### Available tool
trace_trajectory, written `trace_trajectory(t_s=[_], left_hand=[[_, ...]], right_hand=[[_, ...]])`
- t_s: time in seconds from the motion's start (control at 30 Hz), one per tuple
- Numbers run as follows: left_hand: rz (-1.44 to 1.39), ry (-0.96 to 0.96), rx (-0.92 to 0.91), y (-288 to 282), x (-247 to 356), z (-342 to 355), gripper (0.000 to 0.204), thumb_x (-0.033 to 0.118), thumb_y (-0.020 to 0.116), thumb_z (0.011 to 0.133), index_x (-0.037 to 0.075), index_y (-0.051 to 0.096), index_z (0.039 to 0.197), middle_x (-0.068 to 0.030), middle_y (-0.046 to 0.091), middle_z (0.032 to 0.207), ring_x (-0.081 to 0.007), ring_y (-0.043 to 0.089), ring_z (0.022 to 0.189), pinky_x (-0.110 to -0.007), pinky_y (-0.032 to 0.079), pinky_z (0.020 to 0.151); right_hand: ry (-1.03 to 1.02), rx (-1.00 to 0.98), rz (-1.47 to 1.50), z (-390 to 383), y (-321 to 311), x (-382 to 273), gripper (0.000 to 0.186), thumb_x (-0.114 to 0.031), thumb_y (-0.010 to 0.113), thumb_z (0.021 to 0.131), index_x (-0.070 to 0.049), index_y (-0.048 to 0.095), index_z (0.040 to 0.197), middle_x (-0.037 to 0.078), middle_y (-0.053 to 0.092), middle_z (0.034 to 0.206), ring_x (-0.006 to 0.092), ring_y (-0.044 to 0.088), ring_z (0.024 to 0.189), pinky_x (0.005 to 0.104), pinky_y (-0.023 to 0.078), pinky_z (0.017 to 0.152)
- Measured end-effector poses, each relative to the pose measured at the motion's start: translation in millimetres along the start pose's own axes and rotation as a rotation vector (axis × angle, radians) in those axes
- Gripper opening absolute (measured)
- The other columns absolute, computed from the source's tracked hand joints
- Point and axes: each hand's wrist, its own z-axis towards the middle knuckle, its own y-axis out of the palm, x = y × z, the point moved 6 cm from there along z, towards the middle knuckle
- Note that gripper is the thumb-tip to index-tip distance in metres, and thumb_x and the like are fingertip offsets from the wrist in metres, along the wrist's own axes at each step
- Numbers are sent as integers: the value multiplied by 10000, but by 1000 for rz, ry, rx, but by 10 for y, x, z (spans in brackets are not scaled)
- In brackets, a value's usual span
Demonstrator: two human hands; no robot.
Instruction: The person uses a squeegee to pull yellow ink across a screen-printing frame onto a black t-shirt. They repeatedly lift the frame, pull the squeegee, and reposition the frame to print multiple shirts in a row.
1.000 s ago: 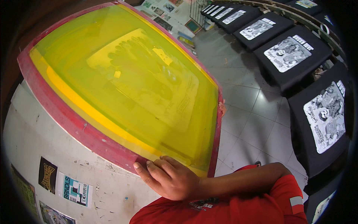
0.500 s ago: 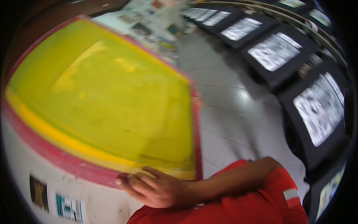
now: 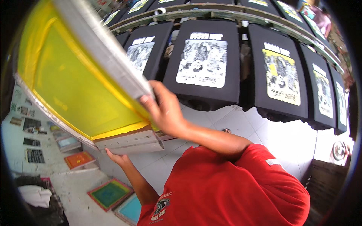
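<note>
A large screen-printing frame (image 3: 86,90), with yellow mesh and a pale metal surround, is held up and tilted at the left. My right hand (image 3: 167,111) grips its right-hand edge, thumb on the mesh side and fingers over the metal bar. My left hand (image 3: 120,158) holds the bottom bar from below, near the frame's lower corner; most of its fingers are hidden behind the bar. Just beyond the right hand, a black shirt (image 3: 226,67) with a black-and-white print is stretched on a board. Another black shirt (image 3: 258,90) to its right has yellow in its print.
More printed black shirts (image 3: 322,86) line the curved rack, whose long rail (image 3: 188,15) runs behind them. At lower left, a green framed screen (image 3: 110,194) and a red framed panel (image 3: 79,160) lie by a sticker-covered pale surface (image 3: 19,130). A person (image 3: 321,19) stands far right.
The screen frame has gone from lying nearly flat to being raised and tilted. My view has turned right toward the shirts. My right hand now grips its side, and my left hand shows beneath it.
</note>
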Motion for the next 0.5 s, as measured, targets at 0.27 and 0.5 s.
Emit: trace_trajectory(t_s=[0.27,0.5], left_hand=[[126,-348,-22,544,-1010,-752,560,424,493,982,80,417,1417,-109,460,1433,-310,434,1309,-518,386,1065],[207,-568,-56,800,-1551,-1022,617,481,567,934,83,449,1391,-85,495,1394,-281,464,1276,-461,380,1071]], right_hand=[[199,409,-538,-315,-1494,816,292,-201,562,975,64,605,1090,175,626,797,188,553,697,332,465,681],[444,557,-708,-813,-2479,1173,316,-250,568,974,62,615,978,177,575,706,198,506,627,367,437,613]])
